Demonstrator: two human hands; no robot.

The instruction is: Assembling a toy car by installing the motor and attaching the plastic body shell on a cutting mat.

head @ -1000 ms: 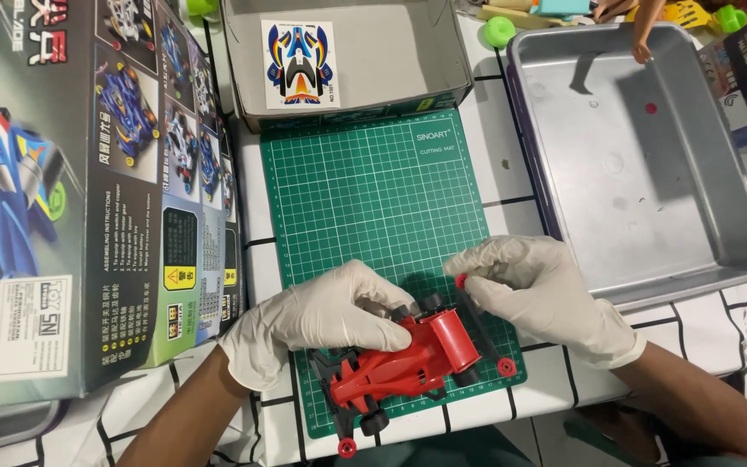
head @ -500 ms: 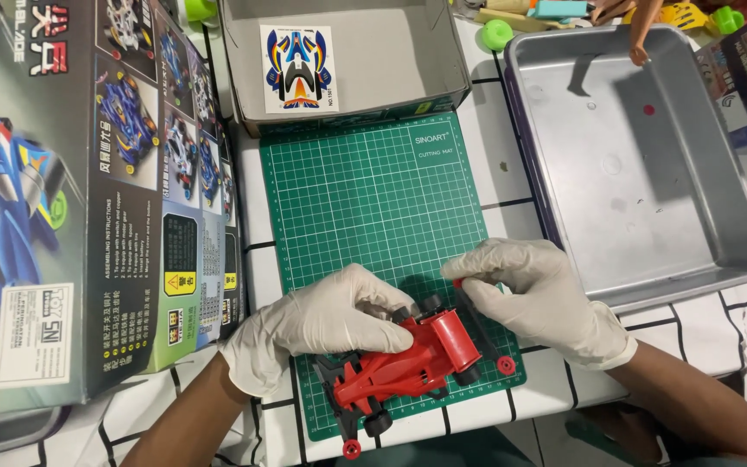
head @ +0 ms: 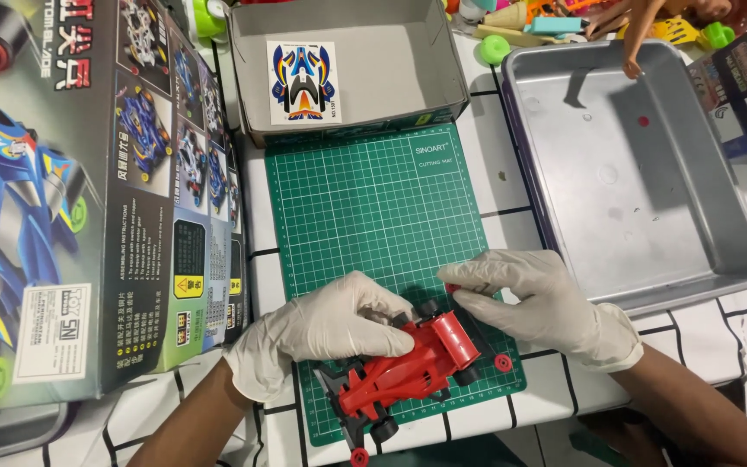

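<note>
A large printed kit box (head: 88,199) stands at left. The gloved left hand (head: 322,329) curls over the red toy race car (head: 412,367), lying angled on the green cutting mat (head: 365,207)'s near edge; the right hand (head: 533,303) pinches a small red part (head: 452,288)

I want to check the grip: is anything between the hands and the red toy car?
Nothing visible. The left hand rests on the car; the right hand touches its rear end.
</note>
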